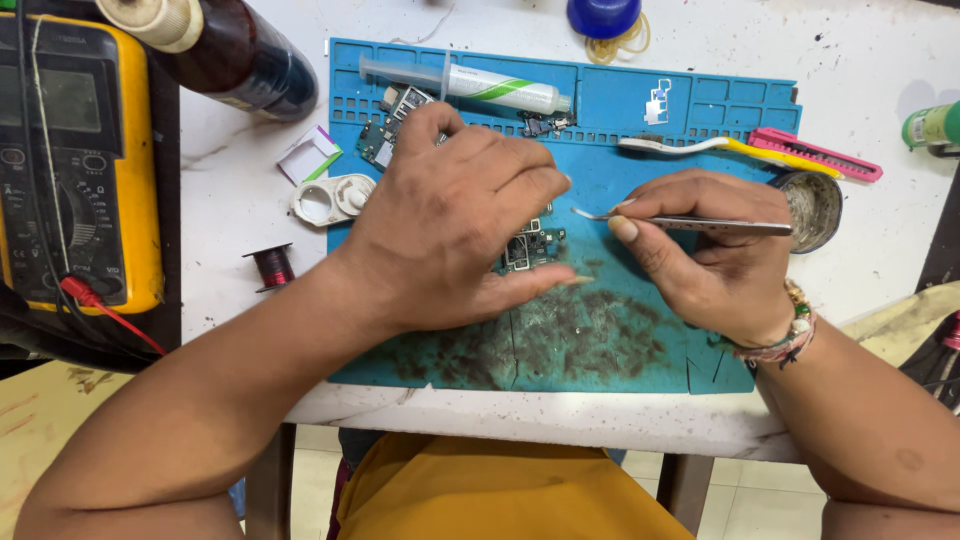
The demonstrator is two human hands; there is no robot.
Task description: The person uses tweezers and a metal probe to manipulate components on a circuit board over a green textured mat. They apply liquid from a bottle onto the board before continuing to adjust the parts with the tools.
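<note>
My left hand point(450, 225) lies over a small green circuit board point(532, 246) on the blue work mat point(690, 120), fingers pressing on the board and holding it down. My right hand point(705, 250) grips metal tweezers point(690, 223), whose curved tip points left toward the board, just above it. Most of the board is hidden under my left fingers. A beaded bracelet sits on my right wrist.
A yellow multimeter point(75, 160) with a red lead stands at the left. A dark bottle point(230, 50), white syringe tube point(480, 85), second circuit board point(385, 135), toothbrush point(720, 148), pink tool point(815, 155), round tin point(812, 205), white cap point(330, 198) and red wire spool point(271, 266) surround the mat.
</note>
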